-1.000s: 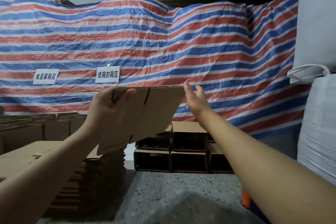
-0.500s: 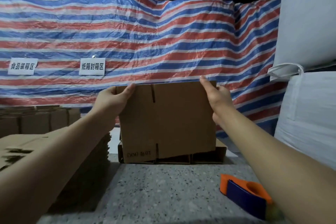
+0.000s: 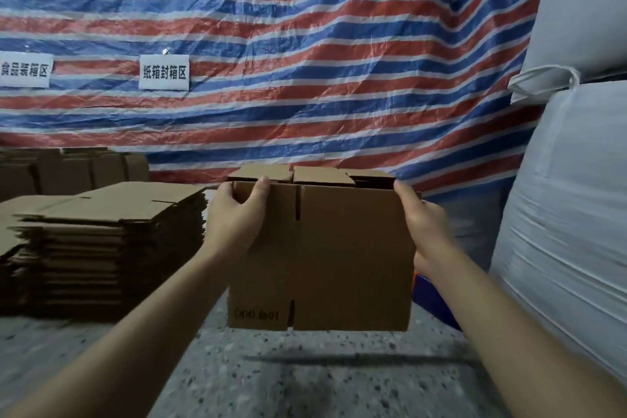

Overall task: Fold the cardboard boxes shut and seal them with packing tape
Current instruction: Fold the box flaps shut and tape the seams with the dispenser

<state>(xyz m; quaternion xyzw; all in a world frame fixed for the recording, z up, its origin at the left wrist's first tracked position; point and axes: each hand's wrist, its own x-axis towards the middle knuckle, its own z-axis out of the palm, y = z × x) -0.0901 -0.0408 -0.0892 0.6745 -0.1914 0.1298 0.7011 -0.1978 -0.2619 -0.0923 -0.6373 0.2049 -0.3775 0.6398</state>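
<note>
Flattened brown corrugated-cardboard box (image 3: 339, 258): matt, dry paper face, die-cut slots with clean edges, faint dark print near lower left corner. Left hand (image 3: 237, 217) and right hand (image 3: 424, 224) grip its top corners; bare skin, slight sheen.

Stack of flat brown cardboard blanks (image 3: 101, 241), left side of the floor: same matt kraft finish, layered edges rough and fibrous.

Speckled grey stone-chip floor (image 3: 305, 383): hard, granular pattern, low gloss.

Red-white-blue striped woven plastic tarpaulin (image 3: 305, 61): crinkled, glossy, catching highlights along creases.

White paper labels (image 3: 164, 72) on tarpaulin: matt, black print.

Large white woven plastic bulk sacks (image 3: 570, 214), right edge: fine ribbed weave, soft satin sheen.
</note>
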